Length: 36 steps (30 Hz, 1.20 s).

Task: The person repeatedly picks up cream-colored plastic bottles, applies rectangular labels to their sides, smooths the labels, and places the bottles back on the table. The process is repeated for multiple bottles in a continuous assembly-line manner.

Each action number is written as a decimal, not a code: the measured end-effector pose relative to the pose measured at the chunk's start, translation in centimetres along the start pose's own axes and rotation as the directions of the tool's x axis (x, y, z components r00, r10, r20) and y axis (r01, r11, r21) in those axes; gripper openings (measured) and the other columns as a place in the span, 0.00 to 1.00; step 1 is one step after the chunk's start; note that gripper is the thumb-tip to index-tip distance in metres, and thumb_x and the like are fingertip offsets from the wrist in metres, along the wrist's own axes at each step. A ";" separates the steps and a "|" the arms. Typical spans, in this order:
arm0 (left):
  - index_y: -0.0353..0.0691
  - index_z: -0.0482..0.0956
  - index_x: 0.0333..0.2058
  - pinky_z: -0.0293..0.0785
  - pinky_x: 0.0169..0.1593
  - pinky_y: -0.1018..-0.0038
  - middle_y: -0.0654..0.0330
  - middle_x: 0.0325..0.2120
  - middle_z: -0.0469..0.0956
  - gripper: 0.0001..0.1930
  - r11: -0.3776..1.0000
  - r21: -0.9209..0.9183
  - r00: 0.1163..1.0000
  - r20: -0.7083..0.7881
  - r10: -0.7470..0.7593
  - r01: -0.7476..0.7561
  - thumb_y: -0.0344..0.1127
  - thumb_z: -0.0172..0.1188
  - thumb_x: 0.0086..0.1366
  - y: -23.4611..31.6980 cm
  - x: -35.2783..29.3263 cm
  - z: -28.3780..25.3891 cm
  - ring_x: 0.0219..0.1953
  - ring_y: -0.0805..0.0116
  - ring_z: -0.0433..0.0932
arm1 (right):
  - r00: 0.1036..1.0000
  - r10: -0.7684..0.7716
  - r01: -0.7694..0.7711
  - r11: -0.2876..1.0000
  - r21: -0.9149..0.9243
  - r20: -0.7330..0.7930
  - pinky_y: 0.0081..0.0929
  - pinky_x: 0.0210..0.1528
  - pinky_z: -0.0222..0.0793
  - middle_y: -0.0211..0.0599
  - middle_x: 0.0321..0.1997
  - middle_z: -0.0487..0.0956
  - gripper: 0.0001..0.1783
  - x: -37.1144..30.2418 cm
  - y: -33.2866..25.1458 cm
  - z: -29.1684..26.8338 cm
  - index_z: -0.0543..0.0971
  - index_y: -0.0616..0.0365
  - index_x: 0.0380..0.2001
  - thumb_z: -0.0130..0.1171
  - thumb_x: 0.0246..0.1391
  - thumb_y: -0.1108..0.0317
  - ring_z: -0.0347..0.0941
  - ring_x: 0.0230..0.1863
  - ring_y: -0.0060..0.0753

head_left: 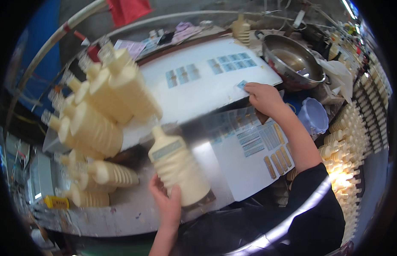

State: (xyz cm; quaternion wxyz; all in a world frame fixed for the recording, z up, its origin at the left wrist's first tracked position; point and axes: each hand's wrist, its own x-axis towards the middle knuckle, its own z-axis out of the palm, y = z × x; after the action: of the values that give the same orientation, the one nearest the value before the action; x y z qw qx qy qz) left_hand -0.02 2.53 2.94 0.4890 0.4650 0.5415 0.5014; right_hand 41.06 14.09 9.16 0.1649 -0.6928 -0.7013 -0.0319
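Note:
A cream plastic bottle [181,170] with ribbed sides and a grey-blue strip near its shoulder leans over the table in front of me. My left hand [166,198] is closed round its lower left side, thumb toward me. Farther off to the right, my right hand [265,99] pinches a small light-blue label [242,85] at the near edge of a white board [181,100]. More blue labels [231,63] lie in rows on that board, with another group of blue labels [183,75] to their left. The right fingertips are partly hidden by the hand.
Several cream bottles [93,123] are stacked at the left. A white sheet [245,179] with blue and gold strips lies under my right arm. At the far right stand a metal pan [292,59] and a lavender bucket [313,116]. Many bottles [341,158] fill the right side.

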 end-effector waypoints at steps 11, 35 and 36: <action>0.34 0.68 0.61 0.69 0.63 0.60 0.50 0.57 0.69 0.34 0.959 0.218 0.983 0.040 0.178 -0.182 0.32 0.69 0.56 -1.6 -2.4 -0.8 0.58 0.55 0.72 | 0.980 0.181 -0.190 0.678 0.711 0.089 0.19 0.37 0.76 0.33 0.37 0.88 0.07 -7.7 -9.1 1.2 0.88 0.60 0.39 0.65 0.59 0.73 0.80 0.33 0.19; 0.32 0.64 0.63 0.62 0.67 0.62 0.51 0.54 0.68 0.33 0.984 0.097 0.989 0.002 0.150 -0.149 0.34 0.66 0.62 -1.5 -2.0 -0.1 0.59 0.58 0.68 | 0.936 0.029 -0.299 0.592 0.749 0.351 0.22 0.33 0.67 0.29 0.32 0.72 0.29 -14.4 -20.3 3.2 0.72 0.60 0.50 0.73 0.50 0.62 0.70 0.28 0.22; 0.32 0.64 0.63 0.62 0.67 0.62 0.51 0.55 0.68 0.33 0.981 0.129 0.989 0.007 0.146 -0.146 0.33 0.66 0.62 -1.2 -2.0 0.0 0.59 0.59 0.68 | 0.911 0.069 -0.374 0.558 0.741 0.407 0.20 0.34 0.66 0.28 0.31 0.70 0.32 -14.2 -20.9 3.6 0.69 0.61 0.52 0.74 0.49 0.61 0.68 0.29 0.20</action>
State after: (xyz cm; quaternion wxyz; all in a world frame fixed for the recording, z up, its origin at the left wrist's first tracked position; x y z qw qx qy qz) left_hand 0.11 0.47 1.87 0.4192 0.5334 0.5378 0.5005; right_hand 19.69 0.64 5.72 0.3423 -0.6208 -0.5612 0.4273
